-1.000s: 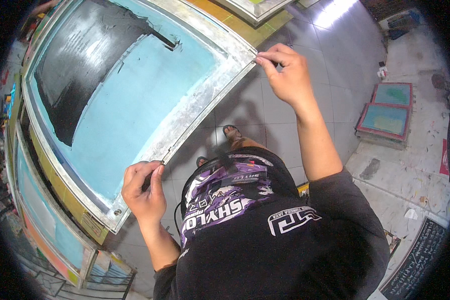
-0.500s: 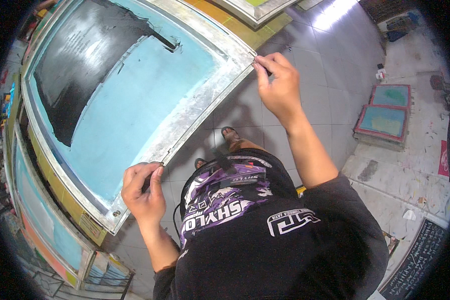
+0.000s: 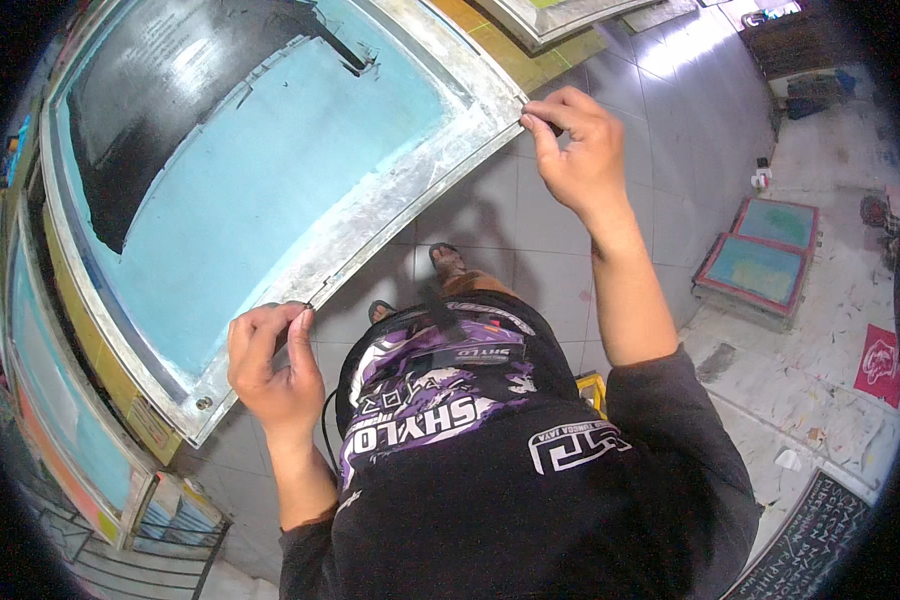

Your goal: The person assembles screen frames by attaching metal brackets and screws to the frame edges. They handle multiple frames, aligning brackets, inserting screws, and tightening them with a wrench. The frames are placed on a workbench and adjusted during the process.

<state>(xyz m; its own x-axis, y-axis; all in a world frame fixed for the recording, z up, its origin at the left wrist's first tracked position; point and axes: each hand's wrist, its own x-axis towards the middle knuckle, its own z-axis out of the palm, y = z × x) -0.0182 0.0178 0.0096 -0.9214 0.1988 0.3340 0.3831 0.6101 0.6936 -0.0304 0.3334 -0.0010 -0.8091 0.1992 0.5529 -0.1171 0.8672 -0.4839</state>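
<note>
I hold a large screen-printing frame [image 3: 390, 215] in front of me, tilted over the floor. It has a scuffed aluminium rim, a turquoise mesh [image 3: 260, 200] and a big black patch [image 3: 160, 100] at the upper left. My left hand [image 3: 270, 365] grips the near rim close to its lower left corner. My right hand [image 3: 575, 150] pinches the same rim at its right corner, fingers closed on the metal. My dark shirt with a purple and white print fills the lower middle.
More framed screens [image 3: 60, 400] lean stacked at the left. Two small red-edged screens [image 3: 760, 260] lie on the floor at the right, near a red cloth [image 3: 882, 360]. My sandalled foot [image 3: 448, 262] stands on grey tiles. A dark mat [image 3: 820, 540] lies lower right.
My right hand has shifted slightly along the frame's right corner, still pinching the rim. My left hand keeps its hold and the frame has hardly moved.
</note>
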